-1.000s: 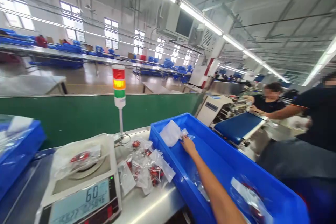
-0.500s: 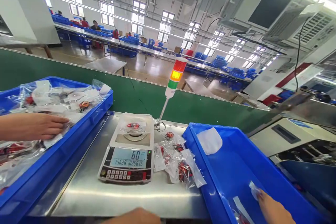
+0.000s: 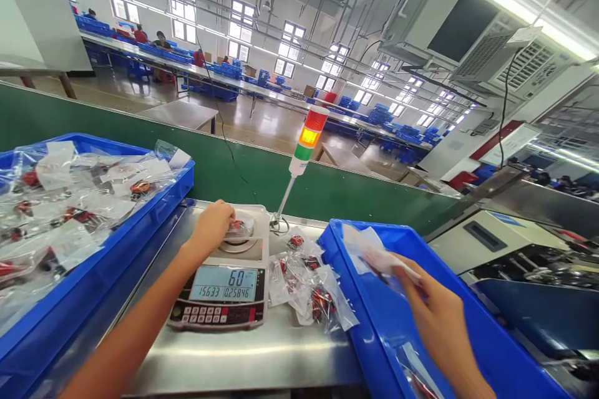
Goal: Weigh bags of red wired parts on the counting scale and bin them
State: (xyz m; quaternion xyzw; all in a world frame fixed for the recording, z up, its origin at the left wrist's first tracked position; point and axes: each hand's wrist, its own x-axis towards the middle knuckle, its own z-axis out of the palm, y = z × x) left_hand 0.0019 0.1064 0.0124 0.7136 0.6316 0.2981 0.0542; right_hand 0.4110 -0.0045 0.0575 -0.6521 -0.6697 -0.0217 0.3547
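Note:
My left hand (image 3: 213, 224) reaches over the digital scale (image 3: 219, 299), its bent fingers on the edge of a small clear bag (image 3: 241, 225) with red parts on the weighing pan. The display reads 60. Over the right blue bin (image 3: 388, 318), my right hand (image 3: 430, 305) pinches a clear and white plastic bag (image 3: 379, 257); its contents are blurred. A white sheet or bag lies behind it, partly covered. Between scale and bin, a pile of bags (image 3: 309, 287) with red and black wired parts rests on the metal table (image 3: 224, 361).
At left stands a blue bin (image 3: 154, 230) full of similar bags. A signal light tower (image 3: 306, 140) glows amber behind the scale. A green partition (image 3: 234, 174) runs along the back. To the right is a beige machine (image 3: 486, 243). People sit at far tables.
My left hand has come up from the bottom edge to the scale. My right hand has risen within the right bin, holding a bag. Another hand over the left bin is gone.

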